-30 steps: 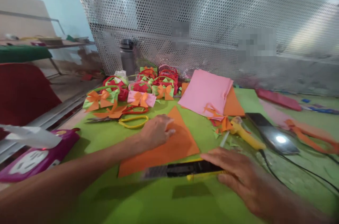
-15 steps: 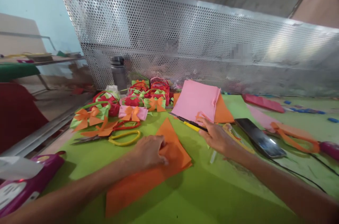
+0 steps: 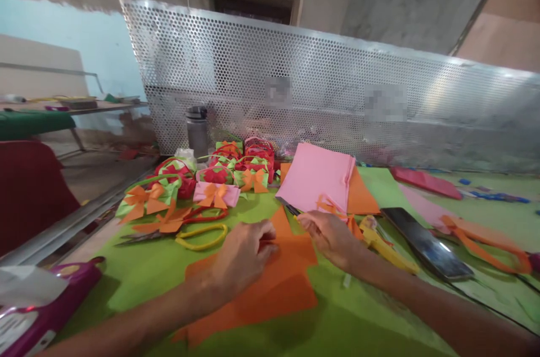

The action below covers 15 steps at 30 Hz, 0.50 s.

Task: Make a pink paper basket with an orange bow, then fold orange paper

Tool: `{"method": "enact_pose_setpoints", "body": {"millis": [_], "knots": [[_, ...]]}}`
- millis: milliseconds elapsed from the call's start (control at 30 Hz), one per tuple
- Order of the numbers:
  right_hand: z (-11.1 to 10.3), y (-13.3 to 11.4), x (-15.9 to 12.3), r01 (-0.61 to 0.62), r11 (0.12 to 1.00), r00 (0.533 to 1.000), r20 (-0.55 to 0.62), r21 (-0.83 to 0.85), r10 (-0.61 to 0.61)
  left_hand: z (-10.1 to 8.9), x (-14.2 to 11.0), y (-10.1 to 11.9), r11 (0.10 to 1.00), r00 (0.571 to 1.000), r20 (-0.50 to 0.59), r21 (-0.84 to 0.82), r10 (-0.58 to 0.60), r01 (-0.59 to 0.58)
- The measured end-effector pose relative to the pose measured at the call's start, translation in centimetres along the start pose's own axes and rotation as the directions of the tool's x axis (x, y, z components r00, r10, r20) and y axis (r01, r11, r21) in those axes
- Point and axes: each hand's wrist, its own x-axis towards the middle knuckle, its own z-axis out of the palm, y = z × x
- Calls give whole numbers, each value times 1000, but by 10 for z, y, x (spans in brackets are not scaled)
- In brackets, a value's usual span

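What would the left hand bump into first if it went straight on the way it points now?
Probably the right hand, ahead of the left hand across the orange sheet, though depth is hard to judge from this one view.

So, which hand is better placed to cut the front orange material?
Probably the right hand: it grips the cutter near the orange material, while the left hand is on that material.
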Motion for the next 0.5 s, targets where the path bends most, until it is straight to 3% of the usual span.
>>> {"method": "enact_pose_setpoints", "body": {"millis": [100, 233, 367, 500], "knots": [[3, -4, 11, 50, 964, 995, 65, 260, -69, -1, 4, -5, 1000, 998, -67, 16, 8, -7], [10, -4, 26, 26, 867, 987, 123, 497, -100, -4, 8, -12, 998, 991, -128, 55, 25, -18], [5, -2, 34, 15, 793, 979, 153, 609, -136, -6, 11, -17, 995, 987, -161, 104, 15, 2], [5, -2, 38, -3, 782, 953, 238, 623, -186, -5, 13, -20, 988, 983, -181, 157, 26, 3]]}}
